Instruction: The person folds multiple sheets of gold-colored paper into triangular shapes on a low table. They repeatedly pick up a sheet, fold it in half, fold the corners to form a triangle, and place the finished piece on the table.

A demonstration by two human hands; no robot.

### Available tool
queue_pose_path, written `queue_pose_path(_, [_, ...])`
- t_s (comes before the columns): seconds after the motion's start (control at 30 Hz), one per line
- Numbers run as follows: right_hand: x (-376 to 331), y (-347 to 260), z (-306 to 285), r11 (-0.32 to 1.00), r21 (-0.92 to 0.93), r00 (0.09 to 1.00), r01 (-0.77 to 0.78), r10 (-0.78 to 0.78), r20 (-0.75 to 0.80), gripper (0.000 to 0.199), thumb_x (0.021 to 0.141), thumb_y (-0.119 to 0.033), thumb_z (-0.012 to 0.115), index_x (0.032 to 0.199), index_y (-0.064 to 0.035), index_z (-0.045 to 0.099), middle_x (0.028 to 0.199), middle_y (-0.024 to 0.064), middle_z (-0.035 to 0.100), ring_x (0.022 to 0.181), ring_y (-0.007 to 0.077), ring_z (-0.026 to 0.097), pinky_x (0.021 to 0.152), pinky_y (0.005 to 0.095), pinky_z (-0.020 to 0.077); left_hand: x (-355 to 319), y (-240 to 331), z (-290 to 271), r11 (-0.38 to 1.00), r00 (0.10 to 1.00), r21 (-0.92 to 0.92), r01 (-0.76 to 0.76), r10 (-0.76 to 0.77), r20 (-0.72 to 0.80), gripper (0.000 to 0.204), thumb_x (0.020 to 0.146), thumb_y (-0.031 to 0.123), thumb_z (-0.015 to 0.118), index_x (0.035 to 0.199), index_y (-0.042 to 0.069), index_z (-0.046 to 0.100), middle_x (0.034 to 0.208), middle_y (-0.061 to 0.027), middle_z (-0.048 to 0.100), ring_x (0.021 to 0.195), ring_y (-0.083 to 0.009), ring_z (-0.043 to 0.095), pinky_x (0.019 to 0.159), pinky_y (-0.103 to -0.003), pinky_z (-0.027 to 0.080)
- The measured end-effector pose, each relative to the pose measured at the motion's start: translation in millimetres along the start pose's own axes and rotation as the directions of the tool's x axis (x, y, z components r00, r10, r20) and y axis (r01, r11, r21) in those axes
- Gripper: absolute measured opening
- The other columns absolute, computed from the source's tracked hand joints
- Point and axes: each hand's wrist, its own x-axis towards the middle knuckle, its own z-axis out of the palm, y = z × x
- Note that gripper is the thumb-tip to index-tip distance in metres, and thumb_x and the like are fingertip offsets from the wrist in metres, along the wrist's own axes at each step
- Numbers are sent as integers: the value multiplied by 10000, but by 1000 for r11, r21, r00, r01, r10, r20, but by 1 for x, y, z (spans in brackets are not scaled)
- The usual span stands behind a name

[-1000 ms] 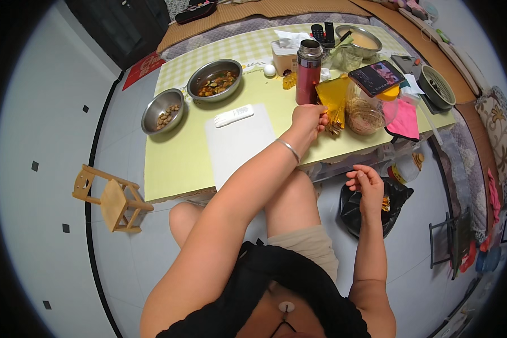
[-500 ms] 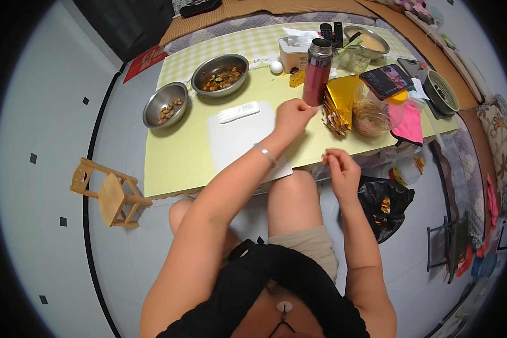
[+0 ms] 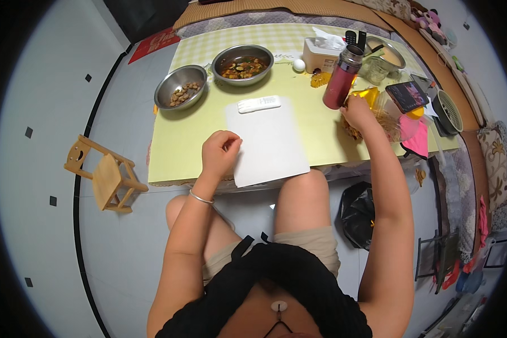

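My left hand (image 3: 220, 153) is closed, its fingers curled, over the left edge of a white sheet (image 3: 271, 141) near the table's front. Anything small inside those fingers is hidden. At the far edge of the sheet lies a white oblong piece (image 3: 259, 104). My right hand (image 3: 359, 114) reaches to a shiny gold bag (image 3: 369, 96), fingers bent down at it; what they pinch cannot be seen. Just left of that hand stands a dark red thermos flask (image 3: 339, 84). A clear tub (image 3: 387, 125) with brown contents is to its right, partly hidden by my forearm.
Farther left are a metal bowl of nuts in shells (image 3: 181, 87) and a metal bowl of food in liquid (image 3: 243, 65). An egg (image 3: 299, 66), a tissue box (image 3: 320, 55), a phone (image 3: 407, 97) and a pink cloth (image 3: 414, 135) surround the flask. A black bag (image 3: 357, 217) sits below.
My left hand has drawn back from beside the flask to the sheet's left edge. My right hand has moved up and forward to the gold bag. The view has shifted slightly.
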Motion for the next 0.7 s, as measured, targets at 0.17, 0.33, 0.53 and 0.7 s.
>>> queue_pose_path(0.17, [-36,-21,-1,983,-25,817,182,-165,-552,501,869,-154,724,1296,51,560,1331,265,588,1309,423,503,1117,455,402,-19,18,-22,857,854,179,-483,417,311,524,602,327,889,987,38,683,1015,-116,664,979,-332,611,871,-448,486])
queue_pose_path(0.33, [-101,-61,14,760,427,868,491,-382,-317,290,880,-114,704,1155,-26,692,1268,159,673,1202,344,614,1032,403,482,-44,24,-13,803,814,250,-541,427,393,369,680,272,843,925,53,676,1101,-143,685,1060,-355,638,902,-448,506])
queue_pose_path(0.53, [-125,-81,32,576,560,752,595,-644,-136,356,874,-158,731,1194,-10,686,1277,165,671,1204,335,623,1033,391,485,-43,6,-14,945,908,79,-318,280,312,172,768,106,793,927,53,752,1030,-154,741,1031,-334,702,865,-404,555])
queue_pose_path(0.7, [-112,-71,42,483,702,765,523,-629,-137,423,845,-167,772,1237,-35,683,1305,141,661,1213,307,615,1049,388,472,-33,14,-9,996,947,57,71,-85,310,180,754,78,825,909,21,755,882,-167,743,981,-279,730,790,-347,559])
